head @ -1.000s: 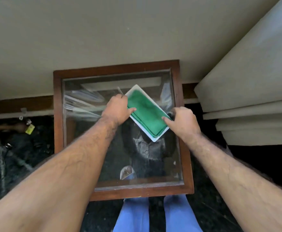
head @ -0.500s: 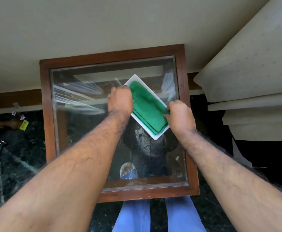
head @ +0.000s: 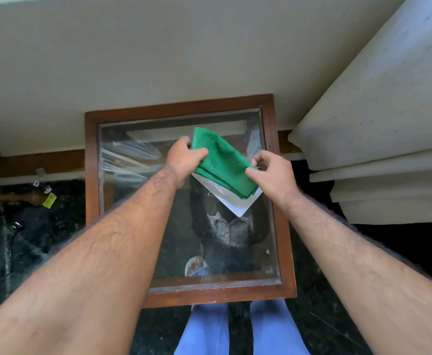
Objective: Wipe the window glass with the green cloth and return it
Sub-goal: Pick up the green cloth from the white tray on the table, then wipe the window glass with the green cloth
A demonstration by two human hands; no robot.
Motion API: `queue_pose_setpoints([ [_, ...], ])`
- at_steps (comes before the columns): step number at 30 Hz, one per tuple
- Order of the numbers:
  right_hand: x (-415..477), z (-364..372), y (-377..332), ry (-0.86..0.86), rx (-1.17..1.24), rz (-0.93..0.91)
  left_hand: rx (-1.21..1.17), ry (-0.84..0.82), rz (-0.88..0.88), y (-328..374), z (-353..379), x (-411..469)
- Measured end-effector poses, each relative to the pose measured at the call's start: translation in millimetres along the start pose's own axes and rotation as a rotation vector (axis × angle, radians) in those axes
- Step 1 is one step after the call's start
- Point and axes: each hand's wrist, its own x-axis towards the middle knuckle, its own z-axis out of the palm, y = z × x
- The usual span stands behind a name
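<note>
A window pane in a brown wooden frame [head: 91,175] lies flat in front of me, its glass [head: 138,216] reflecting the room. A white rectangular tray [head: 238,207] rests on the glass near its far right part. The folded green cloth [head: 222,162] is raised off the tray at its far end. My left hand [head: 184,157] grips the cloth's left edge. My right hand [head: 271,172] pinches its right edge, fingers curled.
Cream stepped wall mouldings [head: 376,124] rise on the right. A dark marble floor [head: 17,247] surrounds the frame. A wooden rod with a yellow tag [head: 48,199] lies on the left. My legs in blue trousers [head: 235,329] show below the frame.
Both hands held the white tray with the cloth lying flat in it. Now they grip the cloth itself, and its far end has lifted off the tray.
</note>
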Motion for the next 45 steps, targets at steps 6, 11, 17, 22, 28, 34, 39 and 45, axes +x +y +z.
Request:
queue_pose_setpoints([
  [6, -28, -52, -60, 0.038, 0.076, -0.064, -0.350, -0.063, 0.019, 42, -57, -47],
  [11, -56, -109, -133, 0.090, 0.044, -0.182, -0.445, -0.123, 0.166, 106, -115, -98],
  [17, -99, -179, -229, 0.173, 0.049, -0.322, -0.466, -0.174, 0.317, 202, -199, -156],
  [22, -138, -244, -317, 0.212, 0.125, -0.431, -0.485, -0.176, 0.465, 294, -274, -214],
  [28, -181, -312, -406, 0.285, 0.131, -0.589, -0.450, -0.127, 0.628, 385, -346, -284],
  [34, -225, -365, -489, 0.389, 0.193, -0.749, -0.483, -0.047, 0.796, 462, -409, -347],
  [39, -251, -392, -559, 0.447, 0.208, -0.885, -0.546, 0.016, 0.908, 511, -458, -394],
  [45, -279, -422, -619, 0.527, 0.042, -1.066, -0.395, 0.166, 1.044, 562, -516, -442],
])
